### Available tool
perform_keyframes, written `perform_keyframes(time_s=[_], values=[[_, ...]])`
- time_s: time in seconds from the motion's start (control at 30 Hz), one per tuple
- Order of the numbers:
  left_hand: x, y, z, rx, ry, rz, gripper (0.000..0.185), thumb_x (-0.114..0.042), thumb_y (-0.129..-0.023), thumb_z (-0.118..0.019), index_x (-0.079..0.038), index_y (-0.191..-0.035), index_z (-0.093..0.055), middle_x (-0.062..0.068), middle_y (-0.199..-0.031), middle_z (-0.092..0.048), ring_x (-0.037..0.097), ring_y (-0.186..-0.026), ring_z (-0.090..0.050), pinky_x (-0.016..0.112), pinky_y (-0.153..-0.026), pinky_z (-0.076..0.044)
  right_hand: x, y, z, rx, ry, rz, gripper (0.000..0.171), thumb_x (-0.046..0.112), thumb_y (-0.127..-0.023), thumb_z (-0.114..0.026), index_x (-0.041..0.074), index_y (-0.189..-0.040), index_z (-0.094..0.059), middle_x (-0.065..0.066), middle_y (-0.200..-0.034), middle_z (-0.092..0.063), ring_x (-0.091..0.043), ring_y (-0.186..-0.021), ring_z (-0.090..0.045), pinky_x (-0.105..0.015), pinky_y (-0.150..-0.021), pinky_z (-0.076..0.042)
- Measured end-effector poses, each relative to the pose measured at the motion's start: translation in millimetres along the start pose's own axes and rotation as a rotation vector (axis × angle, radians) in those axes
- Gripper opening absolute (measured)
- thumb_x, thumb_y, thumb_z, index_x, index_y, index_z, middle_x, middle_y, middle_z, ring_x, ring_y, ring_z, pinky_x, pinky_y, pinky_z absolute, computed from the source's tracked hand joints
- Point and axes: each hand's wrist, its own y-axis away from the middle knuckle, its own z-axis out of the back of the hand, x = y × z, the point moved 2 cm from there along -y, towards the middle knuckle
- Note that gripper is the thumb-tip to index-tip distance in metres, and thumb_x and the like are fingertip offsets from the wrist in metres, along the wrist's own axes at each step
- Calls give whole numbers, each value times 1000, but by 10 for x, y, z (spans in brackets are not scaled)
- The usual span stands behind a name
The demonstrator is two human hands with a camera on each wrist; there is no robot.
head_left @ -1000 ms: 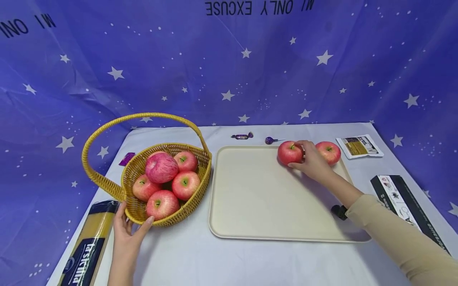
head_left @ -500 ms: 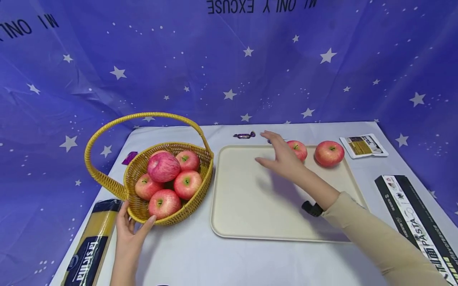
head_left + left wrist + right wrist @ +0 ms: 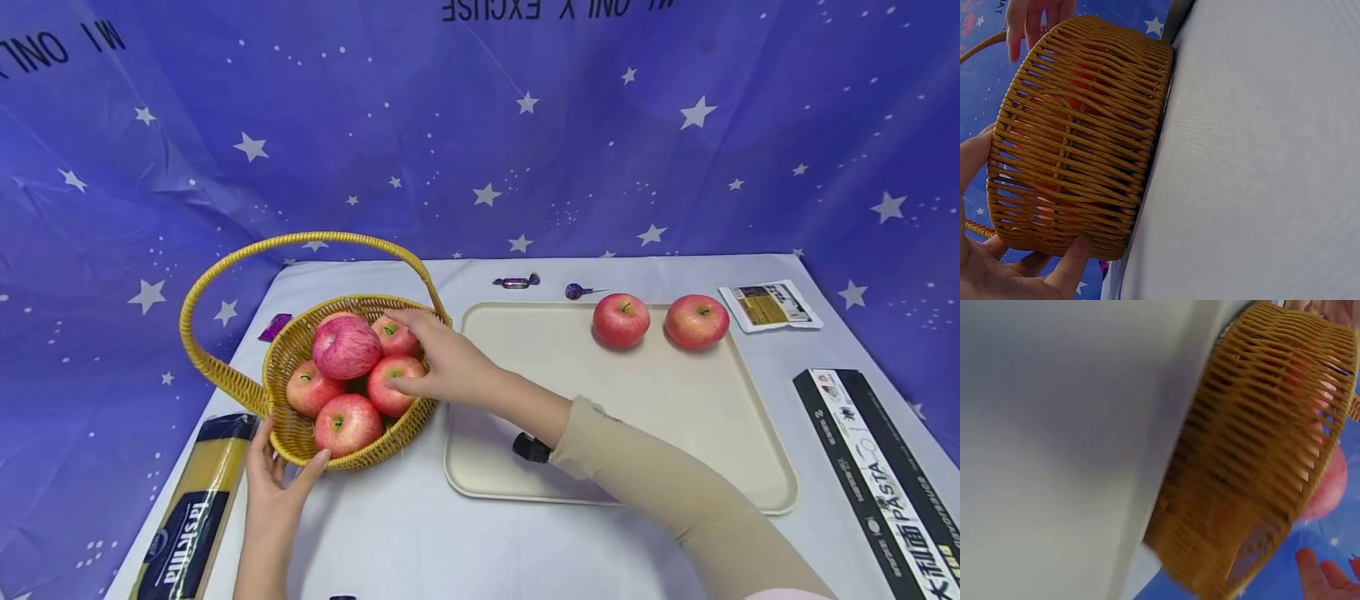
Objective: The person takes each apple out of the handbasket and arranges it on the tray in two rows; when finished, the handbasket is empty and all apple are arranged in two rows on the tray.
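A yellow wicker basket (image 3: 408,429) with a tall arched handle holds several red apples (image 3: 348,425). My left hand (image 3: 273,492) grips the basket's near left side, thumb at the rim and fingers spread along the wall in the left wrist view. Over the basket's right side reaches my right hand (image 3: 450,362), thumb and fingers apart, in front of two of the apples; whether it touches one I cannot tell. Two more apples, one left (image 3: 621,321) and one right (image 3: 697,322), sit side by side at the back of the beige tray (image 3: 540,467).
Behind the tray lie a wrapped candy (image 3: 516,282) and a lollipop (image 3: 576,291). To its right are a white-gold packet (image 3: 770,306) and a black pasta box (image 3: 873,475). A spaghetti pack (image 3: 195,508) and a purple wrapper (image 3: 275,327) lie left of the basket.
My right hand has left the apple at the back of the tray and swept left to the basket, holding nothing on the way. My left hand stays on the basket.
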Motion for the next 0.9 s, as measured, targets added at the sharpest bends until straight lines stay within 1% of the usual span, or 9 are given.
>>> perform_keyframes(time_s=[0.07,0.13,0.27,0.33,0.4,0.53,0.63,0.73,0.9], values=[[-15,-5,-9,2,-3,-7,93,3,-88,-66,-24,-155,-8,6,-161,-4,25,-144,-9,29,-113,-26,28,-134,-91,5,-9,-5,84,37,-81,-77,13,-148,-34,-3,-145,-42,-15,-130,-41,-30,-106,-37],[-19,-3,-20,2,-5,-12,93,3,-88,-66,-23,-155,-8,8,-160,-5,26,-144,-10,26,-112,-26,48,-255,-170,16,16,-12,86,39,-80,-77,12,-148,-33,-4,-144,-43,-15,-129,-43,-28,-105,-39],[-11,24,-32,1,-9,2,93,-1,-89,-67,-24,-155,-6,8,-160,-4,24,-144,-10,21,-110,-27,65,-454,-312,58,113,-49,87,44,-81,-75,12,-150,-31,-5,-145,-42,-14,-130,-41,-27,-106,-36],[-15,38,-33,-2,-10,10,93,-3,-89,-67,-24,-155,-6,7,-160,-4,23,-144,-10,20,-110,-27,63,-532,-374,82,152,-59,88,46,-82,-73,12,-150,-30,-6,-144,-43,-15,-129,-43,-29,-108,-35],[-20,44,-35,-6,-17,21,92,-5,-89,-68,-25,-155,-6,6,-160,-4,21,-143,-10,19,-110,-27,55,-590,-425,96,169,-71,89,48,-82,-73,12,-150,-30,-7,-144,-43,-15,-126,-46,-30,-109,-34],[-13,59,-45,-14,-4,11,92,-4,-89,-68,-24,-155,-7,8,-160,-5,21,-143,-10,19,-110,-27,41,-626,-487,101,169,-86,88,46,-79,-76,13,-148,-33,-7,-139,-46,-15,-118,-52,-31,-103,-41],[-18,62,-47,-14,0,6,92,-5,-89,-68,-24,-155,-6,7,-160,-4,21,-143,-9,19,-110,-26,44,-614,-479,77,131,-94,86,44,-77,-79,13,-145,-36,-6,-136,-48,-14,-116,-53,-29,-96,-47],[-23,62,-42,-11,-4,7,92,-5,-90,-68,-24,-155,-5,6,-160,-3,20,-143,-8,20,-111,-25,65,-584,-437,55,90,-93,86,44,-76,-79,13,-145,-36,-5,-136,-49,-14,-118,-52,-28,-96,-46],[-26,55,-33,-5,-14,15,93,-6,-90,-68,-25,-155,-4,5,-160,-2,20,-143,-8,20,-111,-25,124,-474,-292,32,30,-80,86,42,-76,-80,14,-144,-37,-2,-135,-49,-12,-118,-51,-28,-96,-46]])
